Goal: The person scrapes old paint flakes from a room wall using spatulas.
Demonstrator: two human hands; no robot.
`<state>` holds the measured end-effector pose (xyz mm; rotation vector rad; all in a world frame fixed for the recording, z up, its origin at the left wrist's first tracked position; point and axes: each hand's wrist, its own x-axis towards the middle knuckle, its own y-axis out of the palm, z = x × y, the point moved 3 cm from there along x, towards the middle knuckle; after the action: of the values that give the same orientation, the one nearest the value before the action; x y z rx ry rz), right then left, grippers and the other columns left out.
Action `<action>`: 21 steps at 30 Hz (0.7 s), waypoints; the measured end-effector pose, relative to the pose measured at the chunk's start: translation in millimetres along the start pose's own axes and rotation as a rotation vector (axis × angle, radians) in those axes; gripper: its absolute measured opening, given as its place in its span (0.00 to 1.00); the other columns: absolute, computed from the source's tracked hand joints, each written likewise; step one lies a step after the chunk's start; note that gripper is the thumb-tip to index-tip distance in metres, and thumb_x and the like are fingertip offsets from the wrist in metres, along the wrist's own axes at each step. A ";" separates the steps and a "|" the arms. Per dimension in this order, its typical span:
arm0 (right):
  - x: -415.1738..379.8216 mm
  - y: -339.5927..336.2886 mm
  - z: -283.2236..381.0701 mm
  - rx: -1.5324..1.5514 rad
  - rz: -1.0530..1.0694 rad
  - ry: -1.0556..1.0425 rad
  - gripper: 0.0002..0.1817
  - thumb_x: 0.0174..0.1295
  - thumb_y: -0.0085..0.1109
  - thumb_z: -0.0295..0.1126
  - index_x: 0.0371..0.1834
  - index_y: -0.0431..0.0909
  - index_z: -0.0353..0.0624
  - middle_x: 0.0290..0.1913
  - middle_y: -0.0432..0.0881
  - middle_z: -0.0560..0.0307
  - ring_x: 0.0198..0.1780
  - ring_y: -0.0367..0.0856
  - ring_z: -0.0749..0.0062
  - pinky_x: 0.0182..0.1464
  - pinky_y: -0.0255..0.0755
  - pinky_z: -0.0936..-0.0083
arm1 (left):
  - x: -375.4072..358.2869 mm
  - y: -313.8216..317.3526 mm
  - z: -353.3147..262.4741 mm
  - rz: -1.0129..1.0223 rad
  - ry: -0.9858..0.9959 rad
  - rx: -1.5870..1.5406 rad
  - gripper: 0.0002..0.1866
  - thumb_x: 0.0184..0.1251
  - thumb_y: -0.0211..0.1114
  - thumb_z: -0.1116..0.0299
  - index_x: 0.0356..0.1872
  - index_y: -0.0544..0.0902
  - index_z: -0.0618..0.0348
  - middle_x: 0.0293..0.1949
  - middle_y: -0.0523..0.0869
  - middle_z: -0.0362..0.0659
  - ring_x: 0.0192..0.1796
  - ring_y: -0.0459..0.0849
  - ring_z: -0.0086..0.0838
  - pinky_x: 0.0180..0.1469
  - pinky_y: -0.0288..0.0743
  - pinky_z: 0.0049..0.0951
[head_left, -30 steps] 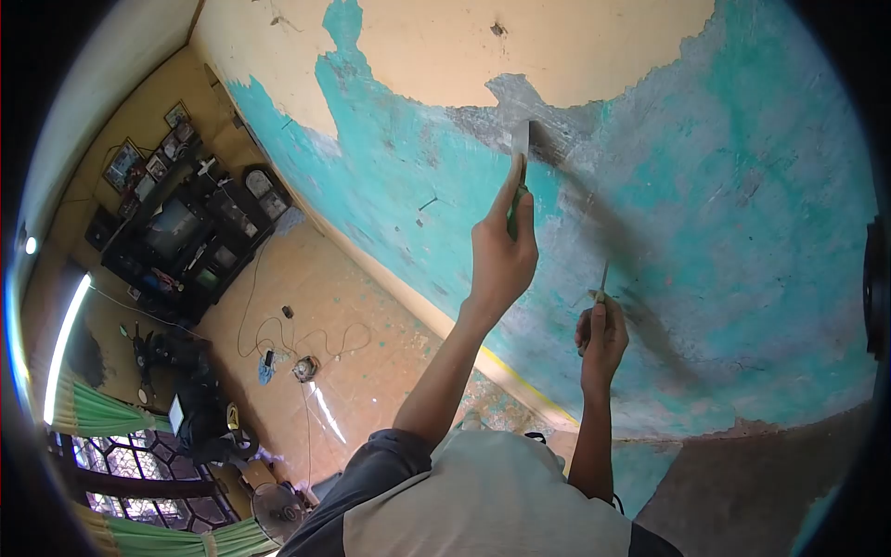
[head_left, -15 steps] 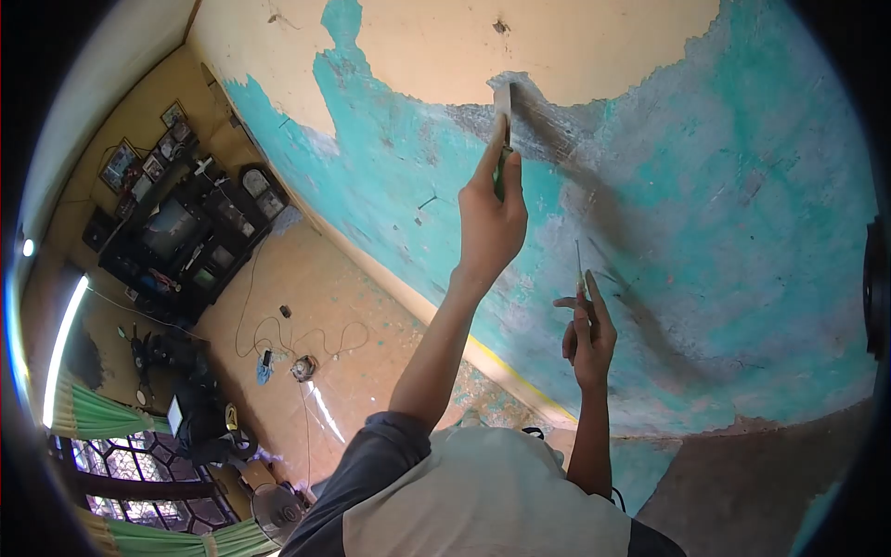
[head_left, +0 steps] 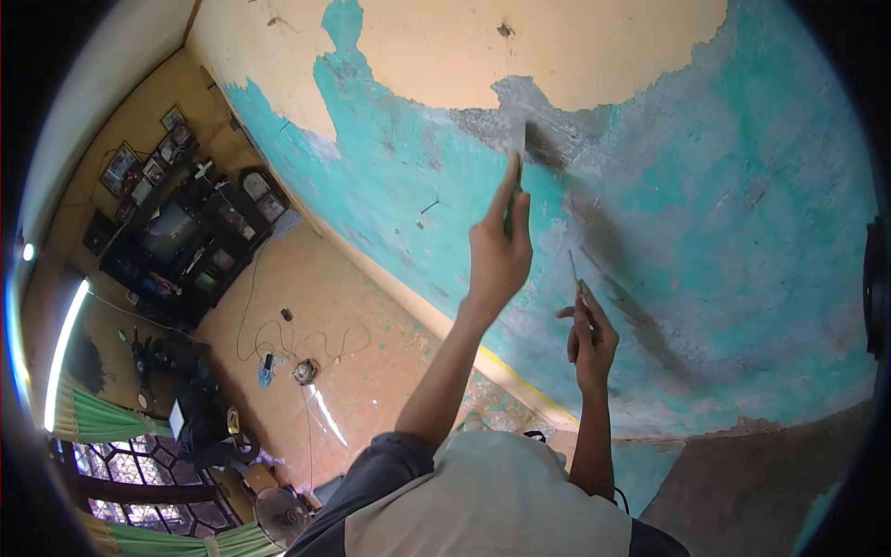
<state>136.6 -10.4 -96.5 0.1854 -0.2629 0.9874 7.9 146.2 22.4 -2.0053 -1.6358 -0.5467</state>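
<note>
My left hand [head_left: 499, 265] is closed around the green handle of a scraper [head_left: 518, 137]. Its flat metal blade lies close to the wall [head_left: 445, 200], over a bared grey patch [head_left: 548, 107] just below the cream paint edge; whether it touches is not clear. Lower and to the right, my right hand [head_left: 592, 343] grips a thin screwdriver [head_left: 573, 265] with its shaft pointing up, beside the wall. Some of the right fingers are stretched out. Turquoise and grey cover most of the wall, with cream paint [head_left: 557, 46] above.
Paint flakes [head_left: 497, 399] litter the floor along the baseboard [head_left: 418, 320]. A cable [head_left: 278, 343] curls across the tiles. A dark cabinet with a television [head_left: 172, 230] stands at far left, a motorcycle [head_left: 167, 357] below it, and a fan [head_left: 280, 512] near my left side.
My left hand has drawn the scraper down and slightly right, away from the cream edge. More grey shows there. My right hand has lowered a little, and the screwdriver tilts further left.
</note>
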 end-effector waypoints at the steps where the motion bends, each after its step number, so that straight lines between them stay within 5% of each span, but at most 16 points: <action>1: 1.9 1.1 -1.0 -0.001 -0.003 -0.004 0.24 0.82 0.54 0.35 0.78 0.74 0.41 0.42 0.90 0.53 0.16 0.59 0.92 0.17 0.55 0.85 | -4.9 2.8 3.0 -0.016 0.051 -0.011 0.27 0.87 0.53 0.72 0.82 0.66 0.62 0.35 0.89 0.52 0.27 0.68 0.18 0.29 0.68 0.26; 3: 0.6 1.0 -4.5 0.020 -0.009 -0.005 0.23 0.82 0.54 0.34 0.77 0.75 0.41 0.41 0.90 0.54 0.16 0.59 0.91 0.17 0.54 0.85 | 5.5 1.8 -1.8 -0.052 0.080 -0.007 0.27 0.87 0.53 0.72 0.82 0.66 0.61 0.29 0.86 0.51 0.26 0.65 0.19 0.28 0.66 0.26; 6: 1.4 -2.9 -4.5 0.024 -0.020 -0.009 0.23 0.82 0.55 0.34 0.77 0.75 0.42 0.41 0.89 0.54 0.16 0.59 0.91 0.17 0.53 0.85 | 25.8 -4.8 -22.8 0.004 -0.080 -0.008 0.26 0.88 0.52 0.71 0.82 0.66 0.61 0.52 0.90 0.64 0.25 0.67 0.19 0.28 0.69 0.28; 7: 2.5 -4.1 -4.5 0.027 -0.024 -0.010 0.23 0.82 0.55 0.34 0.77 0.75 0.42 0.41 0.89 0.54 0.16 0.59 0.91 0.17 0.53 0.85 | 25.4 -3.4 -20.7 0.008 -0.077 -0.007 0.26 0.88 0.52 0.71 0.82 0.66 0.61 0.52 0.90 0.64 0.25 0.67 0.19 0.28 0.69 0.28; 9: 0.0 -8.4 -6.2 0.010 -0.060 0.018 0.23 0.82 0.55 0.33 0.77 0.76 0.44 0.41 0.90 0.54 0.17 0.59 0.92 0.18 0.55 0.85 | 19.3 -3.6 -14.9 -0.067 0.021 -0.012 0.26 0.89 0.52 0.67 0.83 0.67 0.56 0.24 0.67 0.31 0.26 0.59 0.14 0.27 0.57 0.22; 12: -2.6 -10.6 -10.2 0.018 -0.072 0.026 0.23 0.82 0.56 0.34 0.77 0.76 0.44 0.40 0.90 0.55 0.17 0.59 0.92 0.18 0.54 0.85 | 4.6 5.3 0.5 -0.056 0.131 -0.029 0.26 0.89 0.52 0.66 0.83 0.67 0.54 0.22 0.65 0.30 0.26 0.58 0.13 0.26 0.55 0.22; 13: -3.1 -11.3 -11.8 0.024 -0.061 0.029 0.23 0.82 0.56 0.34 0.77 0.77 0.45 0.40 0.90 0.55 0.17 0.59 0.92 0.18 0.54 0.85 | 11.8 4.4 0.6 -0.055 0.132 -0.033 0.26 0.89 0.52 0.66 0.83 0.67 0.54 0.22 0.65 0.30 0.26 0.58 0.13 0.26 0.55 0.22; 15: -2.8 -11.9 -12.2 0.037 -0.057 0.033 0.23 0.82 0.56 0.34 0.77 0.76 0.45 0.40 0.90 0.56 0.17 0.59 0.93 0.18 0.54 0.85 | 30.5 -5.5 -6.5 -0.072 0.085 0.081 0.26 0.89 0.51 0.69 0.82 0.67 0.60 0.59 0.89 0.61 0.30 0.75 0.19 0.33 0.74 0.28; 16: -2.4 -12.3 -11.8 0.050 -0.050 0.033 0.23 0.82 0.56 0.33 0.77 0.76 0.45 0.40 0.90 0.56 0.18 0.59 0.93 0.18 0.54 0.85 | 31.5 -7.6 -20.4 0.001 -0.151 0.033 0.26 0.89 0.52 0.69 0.82 0.67 0.60 0.55 0.91 0.60 0.32 0.77 0.18 0.36 0.75 0.26; 21: -0.6 -11.0 -8.5 0.019 -0.033 0.038 0.23 0.82 0.56 0.33 0.77 0.76 0.45 0.39 0.89 0.57 0.18 0.58 0.93 0.19 0.53 0.86 | 13.4 -7.4 -11.1 -0.025 -0.021 0.048 0.26 0.89 0.53 0.67 0.81 0.68 0.59 0.35 0.88 0.51 0.28 0.66 0.17 0.29 0.65 0.26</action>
<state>146.7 -14.5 -105.2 0.1870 -0.2151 0.9602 3.3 151.2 40.1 -1.9652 -1.6728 -0.4923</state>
